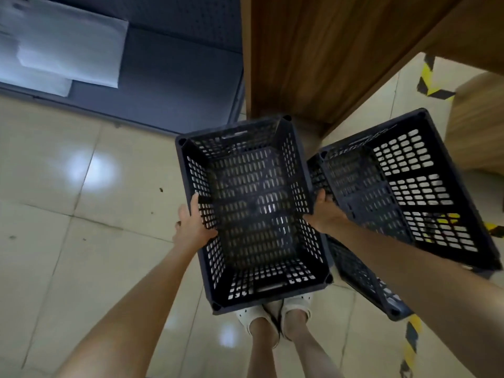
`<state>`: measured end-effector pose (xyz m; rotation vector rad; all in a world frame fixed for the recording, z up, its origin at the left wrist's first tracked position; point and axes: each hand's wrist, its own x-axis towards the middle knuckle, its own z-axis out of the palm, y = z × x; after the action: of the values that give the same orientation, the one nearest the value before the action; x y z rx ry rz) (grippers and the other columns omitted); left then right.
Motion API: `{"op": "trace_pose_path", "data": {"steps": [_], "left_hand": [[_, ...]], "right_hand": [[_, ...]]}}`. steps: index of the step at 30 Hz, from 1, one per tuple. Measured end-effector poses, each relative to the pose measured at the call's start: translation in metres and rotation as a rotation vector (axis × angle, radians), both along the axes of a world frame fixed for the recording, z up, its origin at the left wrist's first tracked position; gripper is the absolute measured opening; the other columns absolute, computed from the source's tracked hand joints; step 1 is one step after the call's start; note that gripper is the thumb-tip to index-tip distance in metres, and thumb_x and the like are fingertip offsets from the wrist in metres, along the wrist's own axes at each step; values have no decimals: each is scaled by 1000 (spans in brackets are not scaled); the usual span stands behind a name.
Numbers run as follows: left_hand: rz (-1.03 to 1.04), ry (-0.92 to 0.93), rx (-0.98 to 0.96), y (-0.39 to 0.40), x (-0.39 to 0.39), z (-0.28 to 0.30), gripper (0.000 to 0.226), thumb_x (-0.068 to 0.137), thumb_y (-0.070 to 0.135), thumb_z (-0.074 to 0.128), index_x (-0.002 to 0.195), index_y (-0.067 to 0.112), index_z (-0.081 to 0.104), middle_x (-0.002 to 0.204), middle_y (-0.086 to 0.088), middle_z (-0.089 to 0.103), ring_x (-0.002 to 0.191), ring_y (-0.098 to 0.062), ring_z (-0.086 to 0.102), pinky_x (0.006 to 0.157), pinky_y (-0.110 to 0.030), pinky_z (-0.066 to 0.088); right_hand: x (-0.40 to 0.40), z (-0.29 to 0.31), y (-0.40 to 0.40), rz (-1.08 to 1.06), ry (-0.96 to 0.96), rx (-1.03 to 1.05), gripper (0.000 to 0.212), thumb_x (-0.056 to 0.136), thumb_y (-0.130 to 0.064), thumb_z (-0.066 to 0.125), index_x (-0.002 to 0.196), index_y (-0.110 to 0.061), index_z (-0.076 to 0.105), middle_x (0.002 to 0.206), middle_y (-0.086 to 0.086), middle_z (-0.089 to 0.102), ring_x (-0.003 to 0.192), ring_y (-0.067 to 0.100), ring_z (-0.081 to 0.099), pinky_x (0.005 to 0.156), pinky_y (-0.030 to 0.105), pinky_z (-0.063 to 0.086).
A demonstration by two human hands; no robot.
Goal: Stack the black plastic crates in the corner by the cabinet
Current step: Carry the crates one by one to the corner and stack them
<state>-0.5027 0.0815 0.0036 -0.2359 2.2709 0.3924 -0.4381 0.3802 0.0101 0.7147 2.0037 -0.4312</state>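
I hold an empty black perforated plastic crate [253,211] above the floor, over my feet. My left hand [192,225] grips its left long rim with the fingers curled over the edge. Gripping the opposite long rim is my right hand [324,211]. A second black crate [409,192] sits to the right, tilted, on top of what looks like a third black crate [365,282] on the floor. The wooden cabinet [321,58] stands just beyond the held crate.
A dark grey perforated panel [174,77] with white sheets [68,50] on it rises at the back left. Glossy beige floor tiles [68,200] spread to the left. Yellow-black hazard tape [428,83] marks the floor at right, beside another wooden piece [480,126].
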Motion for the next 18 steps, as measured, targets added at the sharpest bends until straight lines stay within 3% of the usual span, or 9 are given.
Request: {"op": "trace_pose_path", "data": {"steps": [2,7,13,18], "left_hand": [[92,-11,34,-2,0,-17,111,79,17,78,153,38,-2,158,-18,7,140,-45,23,111,-57,26],[345,-58,161,-6,5,-45,122,75,12,81,151,38,-10,138,-24,40,125,-42,44,105,-57,39],[371,-117,146,-21,2,-39,90,73,24,84,140,7,27,135,-20,48,121,-37,50,102,-50,46],[392,-129,121,-38,22,-7,63,83,27,75,124,2,34,128,-20,53,116,-36,53,92,-42,47]], "right_hand": [[0,-16,2,-83,4,-37,94,95,-41,51,152,-7,-16,161,17,6,140,37,34,109,43,39],[-5,-36,1,-339,85,-119,91,93,-37,57,154,-11,-5,158,15,21,140,34,32,113,41,34],[-14,-32,2,-428,16,-116,94,90,-41,60,155,-8,0,157,16,23,141,34,32,113,40,33],[-6,-6,-7,-377,-43,-116,97,91,-47,57,154,-8,-6,159,15,19,142,34,30,114,41,32]]}}
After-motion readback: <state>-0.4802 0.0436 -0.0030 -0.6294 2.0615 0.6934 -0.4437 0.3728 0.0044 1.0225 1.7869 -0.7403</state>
